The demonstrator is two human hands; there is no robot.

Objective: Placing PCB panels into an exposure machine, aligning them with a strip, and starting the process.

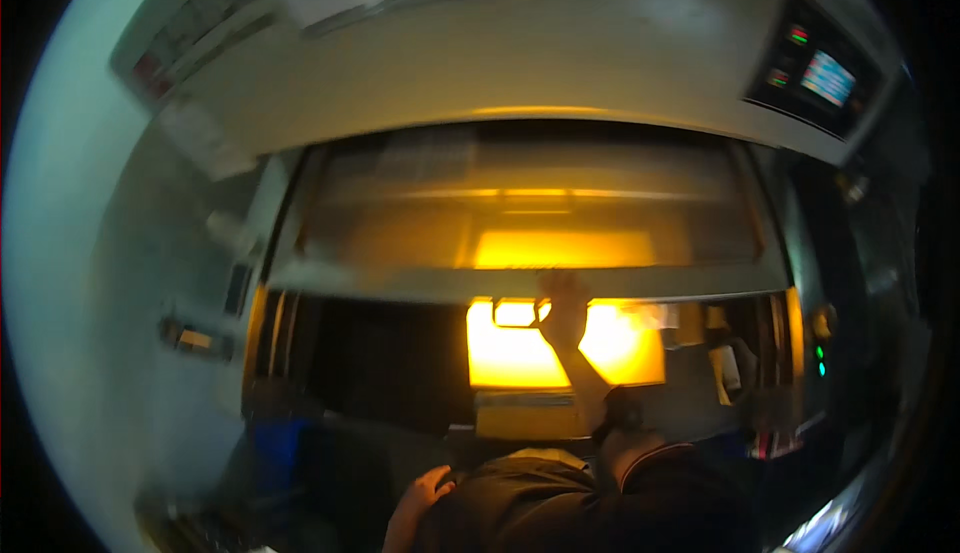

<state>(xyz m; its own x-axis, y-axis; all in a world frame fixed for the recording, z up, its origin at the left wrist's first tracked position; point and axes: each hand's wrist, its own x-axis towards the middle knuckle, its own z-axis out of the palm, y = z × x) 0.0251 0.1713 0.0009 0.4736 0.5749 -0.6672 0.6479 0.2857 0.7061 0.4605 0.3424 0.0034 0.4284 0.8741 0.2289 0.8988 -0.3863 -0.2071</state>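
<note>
My right hand (564,298) is raised to the lower edge of a see-through machine door (390,243), at the right end of a dark U-shaped handle (517,327). Motion smears its fingers, so their grip on the handle or edge cannot be made out. A dark band sits round that wrist. Behind the hand, a flat panel (625,353) glows bright yellow inside the machine. My left hand (432,488) is low beside my body, with fingers loosely apart and nothing seen in it.
The pale machine housing (600,63) spans the top, with a control screen (828,78) at upper right. Small pale and dark items (735,368) lie right of the glow. Green lights (821,361) shine on the right side. A small dark device (197,338) is at the left.
</note>
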